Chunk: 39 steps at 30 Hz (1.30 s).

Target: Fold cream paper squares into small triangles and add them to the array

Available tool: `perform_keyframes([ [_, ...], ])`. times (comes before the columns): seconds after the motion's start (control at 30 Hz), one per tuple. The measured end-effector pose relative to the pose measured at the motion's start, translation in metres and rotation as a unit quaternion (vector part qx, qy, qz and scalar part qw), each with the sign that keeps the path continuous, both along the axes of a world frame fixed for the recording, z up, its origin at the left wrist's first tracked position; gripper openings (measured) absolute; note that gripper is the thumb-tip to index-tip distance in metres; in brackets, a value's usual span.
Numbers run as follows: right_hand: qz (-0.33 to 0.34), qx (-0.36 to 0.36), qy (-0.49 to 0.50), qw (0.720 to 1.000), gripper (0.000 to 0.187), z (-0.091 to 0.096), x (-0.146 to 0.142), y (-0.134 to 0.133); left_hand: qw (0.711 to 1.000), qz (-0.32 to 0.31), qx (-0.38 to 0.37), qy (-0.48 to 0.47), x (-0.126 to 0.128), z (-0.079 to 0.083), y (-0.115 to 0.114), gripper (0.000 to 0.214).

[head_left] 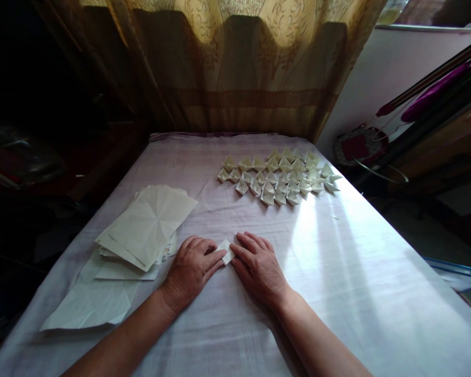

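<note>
A small folded piece of white paper (225, 252) lies on the cloth between my hands. My left hand (194, 262) grips its left edge, thumb on top and fingers curled beside it. From the other side, my right hand (259, 264) holds the right edge with thumb and index finger; its other fingers rest together on the cloth. Left of my hands is a stack of creased paper sheets (149, 225), with looser sheets (90, 298) beneath it. Beyond my right hand stand several small folded paper boats (278, 178), grouped in rows.
A pale checked cloth (337, 272) covers the table, with bright sunlight across its right side. A patterned curtain (243, 68) hangs behind the far edge. A bag (361, 145) is beyond the right edge, and dark clutter lies to the left.
</note>
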State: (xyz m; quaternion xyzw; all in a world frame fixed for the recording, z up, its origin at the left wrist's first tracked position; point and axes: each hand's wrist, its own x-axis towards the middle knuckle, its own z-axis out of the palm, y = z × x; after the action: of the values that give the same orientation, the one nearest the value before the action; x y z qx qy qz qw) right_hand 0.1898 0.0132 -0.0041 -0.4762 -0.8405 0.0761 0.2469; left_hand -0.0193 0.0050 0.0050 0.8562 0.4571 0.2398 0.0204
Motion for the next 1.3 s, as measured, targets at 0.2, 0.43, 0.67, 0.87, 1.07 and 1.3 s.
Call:
perform_keyframes([
  [0.2,0.003,0.025,0.026,0.999,0.018,0.0014,0.0009,-0.0012,1.000,-0.019,0.022,0.003,0.0053,0.0057,0.0004,0.012],
  [0.43,-0.019,0.035,0.008,0.999,0.011,0.0018,0.0006,-0.0011,0.999,-0.011,0.034,0.006,0.0065,0.0035,0.0010,0.014],
  [0.67,-0.032,0.018,0.018,0.999,0.012,0.0013,0.0010,0.0008,0.999,0.036,-0.002,0.016,0.0038,0.0022,0.0032,0.008],
  [0.87,-0.063,-0.032,0.047,0.996,0.008,-0.0005,0.0004,0.0046,0.995,0.079,-0.061,0.008,0.0060,0.0020,0.0042,0.006],
  [1.07,-0.079,-0.060,0.058,0.993,0.006,-0.0017,-0.0007,0.0071,0.991,0.104,-0.084,-0.001,0.0081,0.0016,0.0042,0.005],
  [1.3,-0.103,-0.069,0.071,0.990,0.012,0.0019,-0.0069,0.0068,0.990,0.111,-0.073,-0.035,0.0092,0.0023,0.0047,0.007],
])
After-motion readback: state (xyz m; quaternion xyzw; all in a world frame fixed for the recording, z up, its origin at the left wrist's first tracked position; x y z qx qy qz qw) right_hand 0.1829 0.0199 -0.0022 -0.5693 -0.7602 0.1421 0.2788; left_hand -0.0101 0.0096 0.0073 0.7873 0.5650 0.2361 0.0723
